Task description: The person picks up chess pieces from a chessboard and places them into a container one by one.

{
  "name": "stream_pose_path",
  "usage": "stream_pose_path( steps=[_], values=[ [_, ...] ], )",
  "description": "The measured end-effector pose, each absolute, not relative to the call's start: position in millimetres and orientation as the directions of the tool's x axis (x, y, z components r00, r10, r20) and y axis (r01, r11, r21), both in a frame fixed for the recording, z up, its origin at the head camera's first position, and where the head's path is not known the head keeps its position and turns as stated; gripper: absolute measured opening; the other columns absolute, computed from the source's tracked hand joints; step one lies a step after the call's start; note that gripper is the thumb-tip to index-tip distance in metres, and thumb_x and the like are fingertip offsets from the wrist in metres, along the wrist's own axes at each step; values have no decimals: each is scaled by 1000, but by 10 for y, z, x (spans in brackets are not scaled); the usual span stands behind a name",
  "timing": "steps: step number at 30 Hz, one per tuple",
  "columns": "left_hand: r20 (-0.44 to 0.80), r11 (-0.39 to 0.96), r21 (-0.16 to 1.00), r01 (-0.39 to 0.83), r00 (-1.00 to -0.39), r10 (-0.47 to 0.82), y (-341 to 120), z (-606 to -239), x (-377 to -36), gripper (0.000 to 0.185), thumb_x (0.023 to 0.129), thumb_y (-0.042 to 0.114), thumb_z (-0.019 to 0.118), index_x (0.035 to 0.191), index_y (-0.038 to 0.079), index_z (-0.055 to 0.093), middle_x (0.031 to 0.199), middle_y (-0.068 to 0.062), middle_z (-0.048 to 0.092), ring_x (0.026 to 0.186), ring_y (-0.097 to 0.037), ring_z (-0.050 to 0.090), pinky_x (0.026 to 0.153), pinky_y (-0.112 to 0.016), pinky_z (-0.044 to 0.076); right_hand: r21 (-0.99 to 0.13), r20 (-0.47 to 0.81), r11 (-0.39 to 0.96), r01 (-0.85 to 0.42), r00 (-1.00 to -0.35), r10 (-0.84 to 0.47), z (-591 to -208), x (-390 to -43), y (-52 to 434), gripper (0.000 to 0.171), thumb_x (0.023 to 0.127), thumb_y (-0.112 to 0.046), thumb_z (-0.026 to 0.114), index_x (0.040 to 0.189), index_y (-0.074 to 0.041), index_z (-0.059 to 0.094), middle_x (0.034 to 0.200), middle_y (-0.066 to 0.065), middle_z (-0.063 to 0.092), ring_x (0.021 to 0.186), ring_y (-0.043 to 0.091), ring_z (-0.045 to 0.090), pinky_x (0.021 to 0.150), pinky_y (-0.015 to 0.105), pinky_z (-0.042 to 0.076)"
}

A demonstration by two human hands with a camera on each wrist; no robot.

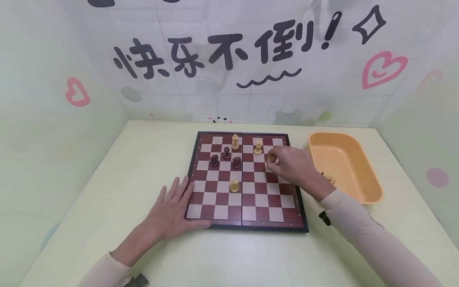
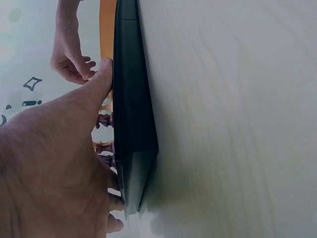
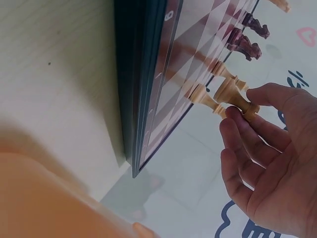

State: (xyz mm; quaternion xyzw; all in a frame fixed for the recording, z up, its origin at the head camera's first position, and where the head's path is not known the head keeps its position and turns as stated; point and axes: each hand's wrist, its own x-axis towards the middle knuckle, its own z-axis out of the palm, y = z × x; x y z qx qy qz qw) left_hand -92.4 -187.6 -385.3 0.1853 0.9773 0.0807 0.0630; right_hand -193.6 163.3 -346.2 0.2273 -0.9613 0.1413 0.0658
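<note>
Four wall characters (image 1: 211, 54) read 快乐不倒; right hand (image 1: 292, 165) pinches pale piece (image 1: 271, 158), left hand (image 1: 172, 211) flat.

The square red-and-cream chessboard (image 1: 247, 181) has a glossy, smooth playing face and a dark matt plastic-looking frame. On it, the cream turned chess pieces (image 1: 234, 142) look like smooth wood. Right of the board, the orange plastic tub (image 1: 358, 187) is smooth with a soft sheen. The pale bench (image 1: 114, 199) beneath shows matt wood grain.

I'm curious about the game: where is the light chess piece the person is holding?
In the head view the light chess piece is pinched in the right hand over the chessboard's right side, near another light piece and left of the orange tray.
</note>
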Motion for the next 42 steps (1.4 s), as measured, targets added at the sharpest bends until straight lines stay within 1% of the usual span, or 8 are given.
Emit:
stream_pose_path(
  steps=[7,15,19,23,26,29,35,42],
  values=[
    [-100,919,172,356,-921,375,-1869,-3855,-918,126,78,92,46,157,-5,28,164,-25,20,150,-46,12,116,-66,13,-249,190,852,-460,-886,-423,-3446,-1918,1682,16,90,-18,72,100,-6,77,89,2,73,66,13,60,51,28,47],
    [-91,914,178,365,-919,385,-1865,-3856,-930,126,78,92,46,157,-5,29,164,-26,20,150,-46,13,116,-67,14,-211,189,879,-428,-900,-393,-3421,-1900,1801,13,90,-21,70,96,-11,75,85,0,71,62,11,56,47,31,45],
    [-90,914,177,365,-919,384,-1865,-3859,-934,126,78,92,46,157,-5,29,163,-26,21,150,-46,14,116,-67,14,-219,171,885,-412,-909,-381,-3422,-1897,1855,18,90,-21,69,100,-8,76,83,2,70,61,12,54,48,30,45],
    [-89,914,173,366,-919,385,-1863,-3859,-933,126,78,92,47,157,-5,30,163,-26,21,150,-47,14,116,-67,15,-220,148,897,-383,-922,-357,-3419,-1892,1901,24,92,-23,70,106,-5,75,76,1,66,57,13,51,46,29,42],
    [-93,916,170,365,-919,383,-1861,-3854,-933,126,78,92,46,157,-5,29,163,-26,21,150,-47,14,116,-67,14,-215,149,906,-365,-929,-338,-3410,-1891,1933,25,92,-24,70,107,-4,75,72,1,63,54,13,49,45,29,39],
    [-98,918,167,360,-920,379,-1861,-3847,-934,127,78,92,46,157,-5,29,164,-26,20,150,-46,13,116,-66,14,-212,163,906,-366,-927,-336,-3402,-1893,1960,24,92,-24,69,105,-4,76,74,2,65,54,13,49,45,29,39],
    [-99,920,161,358,-921,376,-1863,-3843,-935,127,78,92,45,157,-5,28,164,-25,20,150,-46,13,116,-66,14,-218,175,900,-379,-922,-346,-3377,-1884,2011,24,93,-24,69,103,-4,76,83,3,71,57,13,50,46,29,40],
    [-102,919,157,361,-920,378,-1860,-3840,-931,126,78,92,46,157,-5,28,164,-25,20,150,-46,13,116,-66,14,-219,160,912,-346,-935,-317,-3340,-1855,2107,23,92,-24,70,103,-5,77,89,5,73,61,16,52,48,31,40]
  ],
)
